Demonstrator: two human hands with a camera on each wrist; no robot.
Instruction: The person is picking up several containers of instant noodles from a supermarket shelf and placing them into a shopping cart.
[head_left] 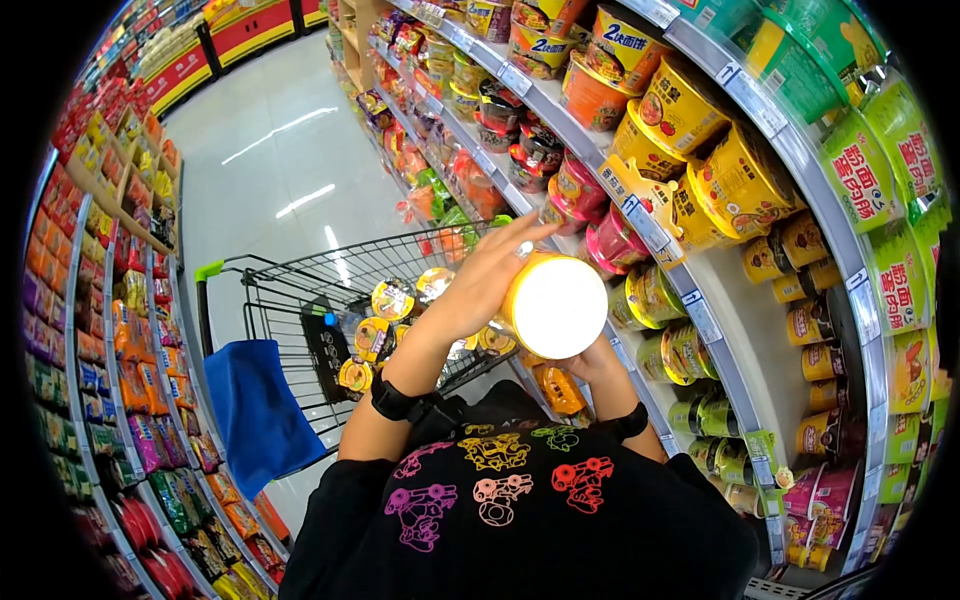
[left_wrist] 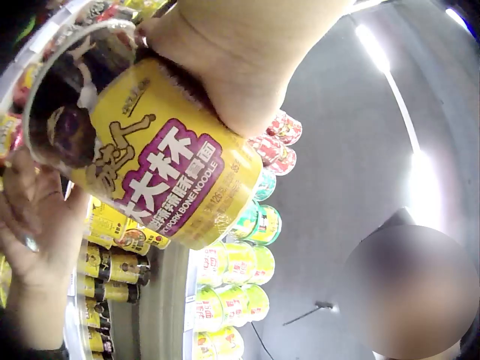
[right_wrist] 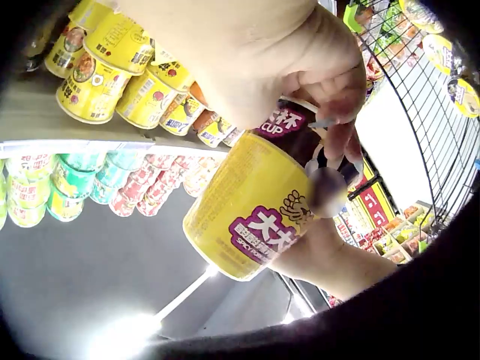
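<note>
A large yellow noodle cup [head_left: 560,305] is between both hands, its round white end facing the head camera; printed yellow, purple and dark sides show on the cup [left_wrist: 180,165] in the left wrist view and the cup [right_wrist: 251,210] in the right. My left hand [head_left: 490,280] grips its side, fingers stretched along the far edge, thumb hidden. From the other side and below, my right hand [head_left: 597,360] holds it, mostly covered by the cup; in the right wrist view the right hand's fingers [right_wrist: 341,112] bend around the dark end.
Left of my body stands a wire shopping cart [head_left: 330,260] with several noodle cups [head_left: 392,298] inside and a blue cloth [head_left: 258,405] over its side. Shelves of noodle cups [head_left: 685,105] rise on the right. Bagged goods [head_left: 135,390] line the left shelves; a floor aisle [head_left: 250,150] runs ahead.
</note>
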